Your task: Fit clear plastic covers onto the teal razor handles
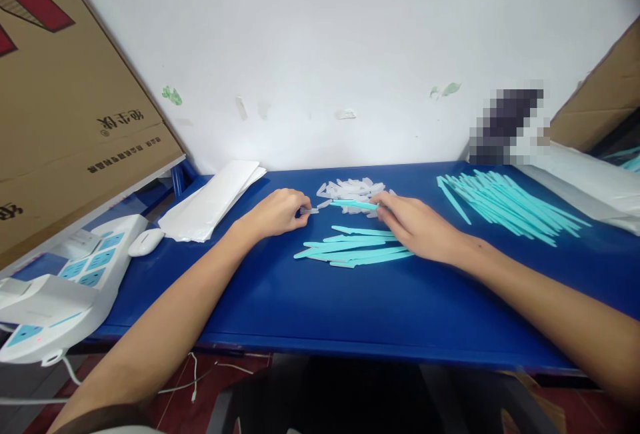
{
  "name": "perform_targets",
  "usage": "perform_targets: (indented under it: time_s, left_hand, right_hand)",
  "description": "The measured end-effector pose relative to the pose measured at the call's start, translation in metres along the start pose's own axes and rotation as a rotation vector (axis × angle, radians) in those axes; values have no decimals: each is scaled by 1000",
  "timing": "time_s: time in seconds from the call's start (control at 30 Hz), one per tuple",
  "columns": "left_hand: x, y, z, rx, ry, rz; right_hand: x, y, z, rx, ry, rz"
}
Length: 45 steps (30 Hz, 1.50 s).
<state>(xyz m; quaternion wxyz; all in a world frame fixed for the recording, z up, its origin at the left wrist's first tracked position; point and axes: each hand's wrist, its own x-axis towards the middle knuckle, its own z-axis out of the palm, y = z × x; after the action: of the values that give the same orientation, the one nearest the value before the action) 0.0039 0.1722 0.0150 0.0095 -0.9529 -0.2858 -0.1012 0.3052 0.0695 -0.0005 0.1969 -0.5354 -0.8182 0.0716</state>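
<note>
Right hand covers the near end of a teal stick; the clear piece at the left hand fingertips is too small to identify; beyond the right hand, a pixelated patch

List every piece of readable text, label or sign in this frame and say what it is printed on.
Cardboard box, large dark print: Chinese characters, seen upside down, not legible.
Same box, smaller line below: Chinese characters, too small and blurred to read.
Box, lower left edge: part of a character, cut off.
Power strip: no readable marking.
Teal sticks, clear caps: no text.
</note>
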Motion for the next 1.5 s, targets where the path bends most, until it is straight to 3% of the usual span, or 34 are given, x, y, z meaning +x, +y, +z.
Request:
perform_targets:
  time_s: [0.2, 0.33, 0.43, 0.57, 0.63, 0.73, 1.0, 1.17, 1.5]
  left_hand:
    - [2, 4, 0, -5, 7, -57]
    - [0, 0, 2, -147, 100, -72]
    - [1, 1, 1, -429, 288, -188]
    - [7, 9, 2, -1029, 504, -375]
    - [11, 15, 3, -1262, 562, -415]
    - [15, 24, 4, -1443, 588, -434]
    - [17, 39, 10, -1507, 603, -404]
    - [17, 42, 10, -1500, 636, -396]
    - [15, 45, 9, -1476, 592, -350]
  right_hand:
    - [0, -1, 0, -5, -3, -3]
    - [0, -1, 0, -5, 6, -12]
    - [-1, -1, 0, 10, 23, -18]
    - [0, -3, 0, 48, 64, -39]
    - [-1, -5, 0, 83, 76, -54]
    - [-1, -7, -1, 129, 79, -84]
    - [-2, -11, -2, 137, 62, -89]
    - [-1, -10, -3, 123, 94, -62]
    - [-1, -7, -1, 135, 130, -75]
